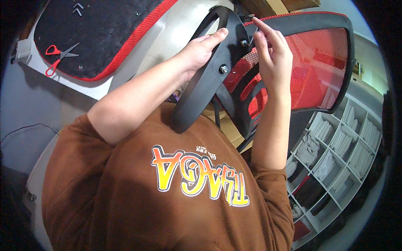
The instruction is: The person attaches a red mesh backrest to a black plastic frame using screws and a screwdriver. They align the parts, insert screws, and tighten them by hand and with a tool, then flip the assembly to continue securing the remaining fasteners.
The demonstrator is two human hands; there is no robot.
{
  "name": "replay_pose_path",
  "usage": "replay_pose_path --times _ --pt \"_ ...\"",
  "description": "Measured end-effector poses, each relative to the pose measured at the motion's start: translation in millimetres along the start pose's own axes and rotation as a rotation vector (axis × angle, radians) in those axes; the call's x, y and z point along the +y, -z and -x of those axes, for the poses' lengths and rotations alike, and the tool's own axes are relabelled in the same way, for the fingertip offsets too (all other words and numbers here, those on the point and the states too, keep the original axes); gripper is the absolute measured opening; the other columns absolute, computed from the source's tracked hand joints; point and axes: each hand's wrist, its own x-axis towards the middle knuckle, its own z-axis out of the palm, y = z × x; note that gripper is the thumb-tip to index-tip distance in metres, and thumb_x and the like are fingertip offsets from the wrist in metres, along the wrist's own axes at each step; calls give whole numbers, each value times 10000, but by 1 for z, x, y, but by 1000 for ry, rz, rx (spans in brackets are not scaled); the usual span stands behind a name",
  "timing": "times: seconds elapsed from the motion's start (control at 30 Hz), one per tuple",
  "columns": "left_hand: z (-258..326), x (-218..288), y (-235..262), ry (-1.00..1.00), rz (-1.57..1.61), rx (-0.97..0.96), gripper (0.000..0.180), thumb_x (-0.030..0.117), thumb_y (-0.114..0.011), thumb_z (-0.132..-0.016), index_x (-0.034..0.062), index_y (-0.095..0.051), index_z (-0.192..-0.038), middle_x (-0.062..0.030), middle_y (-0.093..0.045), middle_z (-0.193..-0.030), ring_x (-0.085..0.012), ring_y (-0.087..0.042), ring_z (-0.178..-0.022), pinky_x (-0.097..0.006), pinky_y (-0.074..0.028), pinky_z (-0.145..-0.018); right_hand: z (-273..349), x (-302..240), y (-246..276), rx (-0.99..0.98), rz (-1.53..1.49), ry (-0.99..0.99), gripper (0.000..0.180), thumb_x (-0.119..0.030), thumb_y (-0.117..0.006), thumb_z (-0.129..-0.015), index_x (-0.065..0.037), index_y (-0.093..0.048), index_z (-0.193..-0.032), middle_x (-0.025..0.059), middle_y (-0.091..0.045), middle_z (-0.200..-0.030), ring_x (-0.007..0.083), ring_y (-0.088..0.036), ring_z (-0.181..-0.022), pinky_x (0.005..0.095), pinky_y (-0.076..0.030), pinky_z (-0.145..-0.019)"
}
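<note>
My left hand (pixel 204 50) is closed around the upper part of a black looped chair armrest (pixel 197 90), thumb lying on its flat side. The armrest sits against a chair back (pixel 318 62) of red mesh in a black frame. Two bolts show on the armrest's mounting plate: a lower bolt (pixel 223 69) with a washer and an upper bolt (pixel 244 43). Beside the upper bolt is my right hand (pixel 274 52), its thumb and fingers closed on a thin metal rod that looks like a hex key, mostly hidden. Its index finger reaches past the plate's edge.
At the upper left, a black seat pad (pixel 100 37) with red edging lies on a white surface. Red-handled scissors (pixel 58 58) and small L-shaped metal pieces (pixel 78 9) rest on it. Cardboard (pixel 226 125) is under the chair back. White shelving (pixel 335 154) with folded items stands at right.
</note>
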Motion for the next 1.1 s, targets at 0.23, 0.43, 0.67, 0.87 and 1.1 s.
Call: replay_pose_path --times 0.23,0.43,0.67,0.87,1.1 --pt "-7 -5 5 13 21 5 505 523 -506 -876 57 -586 -1054 -29 -629 -825 -99 -607 -687 -252 -512 -610 6 18 14 -59 153 17 183 -174 -695 -781 -39 -635 -889 36 -535 -749 120 -543 -668 244 -456 -610" --pt "-6 -2 2 29 -27 -13 513 515 -428 -911 66 -546 -1129 -49 -635 -858 -95 -623 -667 -236 -532 -554 9 22 21 -208 226 145 196 -249 -695 -746 -76 -604 -748 62 -515 -703 231 -560 -644 321 -453 -587" --pt "-7 -2 5 45 -50 20 504 548 -455 -888 80 -601 -1005 -26 -624 -761 -96 -592 -592 -252 -505 -509 41 9 2 -15 400 238 152 -221 -692 -738 -117 -582 -718 19 -526 -696 199 -572 -592 319 -444 -521" --pt "-7 -7 2 25 -4 51 483 515 -439 -909 72 -595 -1021 -34 -626 -757 -98 -602 -594 -249 -511 -500 40 7 -2 156 257 191 113 -156 -681 -748 -107 -600 -810 40 -555 -708 201 -586 -586 308 -474 -506" --pt "-6 -5 7 35 4 -110 504 454 -398 -941 36 -495 -1204 -114 -621 -1031 -146 -649 -840 -294 -573 -695 43 2 3 94 -121 -199 236 -180 -558 -860 -8 -489 -1006 197 -600 -835 339 -620 -769 374 -482 -665"
